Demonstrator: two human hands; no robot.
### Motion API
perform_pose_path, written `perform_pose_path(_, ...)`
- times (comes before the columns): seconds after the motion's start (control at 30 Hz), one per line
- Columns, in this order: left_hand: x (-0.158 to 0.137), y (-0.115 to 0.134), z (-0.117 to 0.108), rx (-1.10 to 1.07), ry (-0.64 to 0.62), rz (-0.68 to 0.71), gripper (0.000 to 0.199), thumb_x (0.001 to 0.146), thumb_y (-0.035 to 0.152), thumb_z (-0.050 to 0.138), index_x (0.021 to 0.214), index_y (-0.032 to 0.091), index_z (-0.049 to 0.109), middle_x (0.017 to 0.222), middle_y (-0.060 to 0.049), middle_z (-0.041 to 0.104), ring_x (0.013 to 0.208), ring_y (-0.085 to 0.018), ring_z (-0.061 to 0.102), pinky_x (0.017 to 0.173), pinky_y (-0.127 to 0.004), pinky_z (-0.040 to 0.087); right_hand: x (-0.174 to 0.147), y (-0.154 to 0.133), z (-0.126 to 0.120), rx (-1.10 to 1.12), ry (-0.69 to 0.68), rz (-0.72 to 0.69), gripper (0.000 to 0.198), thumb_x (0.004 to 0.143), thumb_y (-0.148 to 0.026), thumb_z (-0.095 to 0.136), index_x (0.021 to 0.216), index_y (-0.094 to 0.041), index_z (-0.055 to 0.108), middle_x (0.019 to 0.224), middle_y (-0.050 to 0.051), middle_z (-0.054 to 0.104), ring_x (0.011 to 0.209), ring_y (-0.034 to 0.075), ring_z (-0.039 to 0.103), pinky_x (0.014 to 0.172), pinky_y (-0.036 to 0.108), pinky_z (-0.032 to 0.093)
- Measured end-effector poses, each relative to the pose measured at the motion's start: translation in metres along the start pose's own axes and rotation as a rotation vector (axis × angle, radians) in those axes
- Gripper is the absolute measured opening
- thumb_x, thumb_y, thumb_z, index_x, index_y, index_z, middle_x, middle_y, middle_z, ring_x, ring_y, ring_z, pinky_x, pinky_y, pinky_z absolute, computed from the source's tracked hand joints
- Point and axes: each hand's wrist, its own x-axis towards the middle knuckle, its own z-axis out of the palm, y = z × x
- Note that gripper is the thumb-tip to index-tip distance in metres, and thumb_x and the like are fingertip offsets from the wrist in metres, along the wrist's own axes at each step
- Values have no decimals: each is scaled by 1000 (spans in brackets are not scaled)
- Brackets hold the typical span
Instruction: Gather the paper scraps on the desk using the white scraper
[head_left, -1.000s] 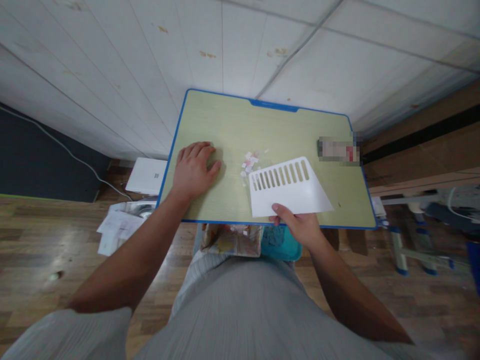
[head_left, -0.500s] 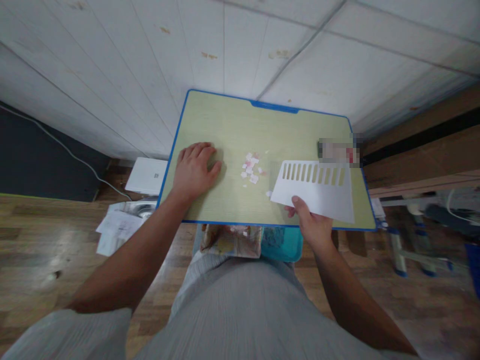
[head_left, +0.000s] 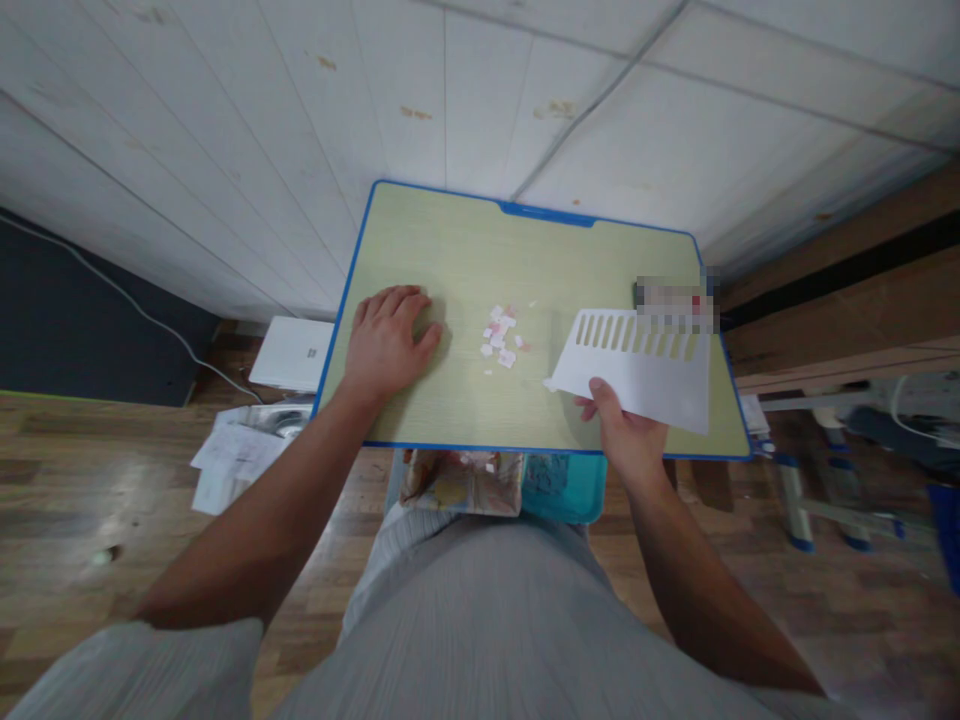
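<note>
My left hand (head_left: 388, 338) rests palm down on the left part of the pale green table (head_left: 450, 235), fingers apart and holding nothing. My right hand (head_left: 628, 430) grips the near edge of a white slotted sheet (head_left: 634, 375), thumb on top and the other fingers partly hidden beneath. A row of long slots runs along the sheet's far side. Several small white and pinkish paper scraps (head_left: 499, 340) lie loosely between my hands. One white scrap (head_left: 550, 384) lies at the sheet's left corner.
A blurred-out object (head_left: 675, 303) lies at the table's right end. Below the front edge are an open box (head_left: 465, 497) and a turquoise tray (head_left: 596, 490). Papers (head_left: 236, 450) and a white flat item (head_left: 291, 352) are at the left. A panelled wall (head_left: 420, 60) stands behind.
The slotted sheet and my right hand have shifted slightly, the sheet's far left corner moving away from me and to the right. My left hand and the scrap pile have stayed put.
</note>
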Motion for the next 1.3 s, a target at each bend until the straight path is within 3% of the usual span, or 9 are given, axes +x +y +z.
perform_pose_path(0.13, 0, -1, 1, 2, -1, 6, 41, 112, 40, 65, 149, 24, 76, 167, -16, 74, 161, -43, 62, 140, -64, 43, -2, -7, 8, 9, -79, -45, 60, 103, -76, 76, 67, -30, 66, 67, 5, 75, 73, 28, 83, 88, 45, 70)
perform_pose_path(0.3, 1, -1, 2, 8, -5, 7, 42, 111, 39, 67, 150, 24, 75, 168, -15, 73, 161, -41, 62, 140, -64, 43, -2, -10, 17, 83, -104, -28, 57, 98, -80, 80, 75, -30, 70, 67, 4, 78, 66, 27, 78, 77, 42, 70)
perform_pose_path(0.83, 1, 1, -1, -11, -10, 0, 43, 112, 40, 66, 150, 24, 75, 169, -17, 73, 162, -43, 61, 140, -66, 43, 4, -4, 22, 126, -113, -20, 54, 97, -77, 83, 77, -28, 72, 67, 5, 78, 60, 24, 74, 70, 41, 67)
perform_pose_path(1.07, 1, 2, -2, -2, 0, -2, 42, 113, 42, 64, 148, 24, 76, 168, -17, 74, 162, -41, 62, 139, -64, 43, 1, -9, 16, 131, -219, 15, 52, 95, -75, 85, 78, -28, 72, 64, 4, 77, 59, 25, 74, 64, 38, 64)
perform_pose_path(1.17, 1, 2, -1, -10, -4, -6, 43, 112, 42, 64, 149, 24, 75, 169, -17, 73, 163, -42, 62, 140, -64, 43, -1, -8, 13, 157, -254, 30, 51, 98, -74, 85, 80, -27, 74, 67, 4, 79, 58, 25, 75, 66, 39, 64)
perform_pose_path(1.3, 1, 2, -1, -24, -3, -6, 42, 111, 41, 65, 148, 25, 76, 169, -16, 73, 162, -43, 62, 141, -66, 42, 7, -7, 10, 102, -163, 9, 54, 100, -78, 81, 80, -28, 75, 74, 5, 85, 66, 26, 79, 80, 43, 68)
